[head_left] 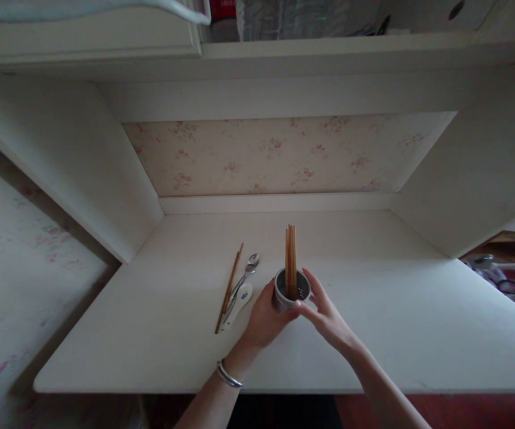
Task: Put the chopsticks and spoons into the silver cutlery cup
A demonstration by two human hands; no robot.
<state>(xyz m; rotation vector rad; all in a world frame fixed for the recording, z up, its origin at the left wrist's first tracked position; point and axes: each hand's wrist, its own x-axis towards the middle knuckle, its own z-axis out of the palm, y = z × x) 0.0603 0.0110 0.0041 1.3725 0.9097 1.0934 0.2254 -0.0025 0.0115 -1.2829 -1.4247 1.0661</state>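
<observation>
A round metal utensil holder (282, 305) is held between both of my hands over the white desk. Several wooden chopsticks (290, 262) stand upright in it, their upper ends above the rim. My left hand (265, 316) wraps around its left side, a silver bracelet on the wrist. On the right side, the fingers and thumb of my right hand (323, 311) grip the holder near its rim. To the left of my left hand lie a pair of chopsticks (229, 289), metal spoons (251, 262) and a white ceramic spoon (241, 298) with a blue mark.
The white desktop (387, 322) spreads to both sides, with side panels left and right. Behind it shows a strip of floral wallpaper (261, 155). A shelf (329, 47) overhangs the desk, with packaged things on it. Clutter (508, 277) lies beyond the right edge.
</observation>
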